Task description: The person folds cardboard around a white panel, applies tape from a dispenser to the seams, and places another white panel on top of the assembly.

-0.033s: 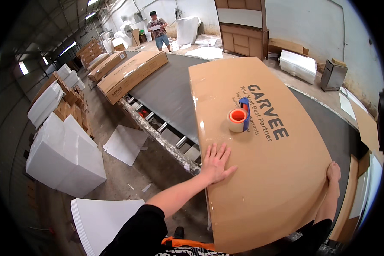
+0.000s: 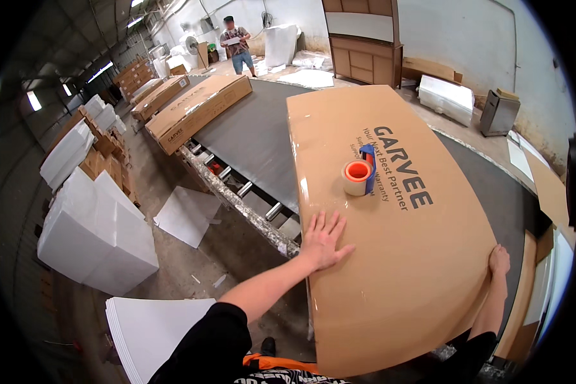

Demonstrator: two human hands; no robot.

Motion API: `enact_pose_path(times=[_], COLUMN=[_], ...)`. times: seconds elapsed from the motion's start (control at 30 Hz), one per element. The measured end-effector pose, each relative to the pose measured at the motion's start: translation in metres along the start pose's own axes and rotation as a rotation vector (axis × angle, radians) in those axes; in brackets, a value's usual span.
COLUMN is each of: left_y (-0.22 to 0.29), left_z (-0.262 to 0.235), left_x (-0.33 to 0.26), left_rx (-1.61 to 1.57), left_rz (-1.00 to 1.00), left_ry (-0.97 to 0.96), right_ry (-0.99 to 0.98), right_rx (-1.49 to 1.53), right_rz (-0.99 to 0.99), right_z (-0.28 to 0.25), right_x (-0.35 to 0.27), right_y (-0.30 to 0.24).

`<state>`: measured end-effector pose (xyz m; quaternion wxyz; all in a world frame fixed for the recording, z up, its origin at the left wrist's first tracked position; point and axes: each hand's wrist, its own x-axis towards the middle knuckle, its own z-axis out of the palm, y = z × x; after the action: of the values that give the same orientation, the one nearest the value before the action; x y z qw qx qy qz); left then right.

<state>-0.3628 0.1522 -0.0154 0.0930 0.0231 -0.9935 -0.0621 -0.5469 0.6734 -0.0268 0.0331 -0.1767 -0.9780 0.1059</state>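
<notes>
A large brown cardboard box (image 2: 397, 275) with dark print lies across the belt in front of me. My left hand (image 2: 324, 244) rests flat on its top near the left edge, fingers spread. At the box's right edge, my right hand (image 2: 500, 261) grips the side with curled fingers; the fingertips are partly hidden. A tape dispenser (image 2: 356, 185), blue with an orange core and a roll of pale tape, sits on the box beyond my left hand. Neither hand touches it.
The dark conveyor belt (image 2: 249, 137) has metal rollers along its left rail. Farther along lies another long carton (image 2: 201, 112). White foam blocks (image 2: 96, 230) and stacked white sheets (image 2: 160, 333) stand left. A person (image 2: 237, 48) holding paper stands at the back.
The box has turned very slightly: its far end sits a little farther right and its near corner a little left. Both hands stay on it.
</notes>
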Motion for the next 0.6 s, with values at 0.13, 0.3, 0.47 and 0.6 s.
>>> enact_pose_path(times=[0.13,0.3,0.47,0.6], left_y=[-0.065,-0.112,-0.164,-0.15], left_z=[0.007,-0.032,-0.007,-0.047], left_x=[0.012,0.008,-0.069,-0.093], left_rx=[-0.044,0.0,0.11,0.159], left_rz=[0.113,0.234,0.519,0.695], left_ry=[0.015,-0.16,-0.174,-0.303], right_ry=[0.015,0.068,0.125,0.173], right_rx=[-0.008,0.027,0.105,0.179], right_rz=[0.043,0.157,0.21,0.379], right_z=[-0.024,-0.013,-0.023,0.031], right_x=[-0.107,-0.235,-0.397,-0.439], right_y=[-0.01,-0.022,-0.096,-0.087])
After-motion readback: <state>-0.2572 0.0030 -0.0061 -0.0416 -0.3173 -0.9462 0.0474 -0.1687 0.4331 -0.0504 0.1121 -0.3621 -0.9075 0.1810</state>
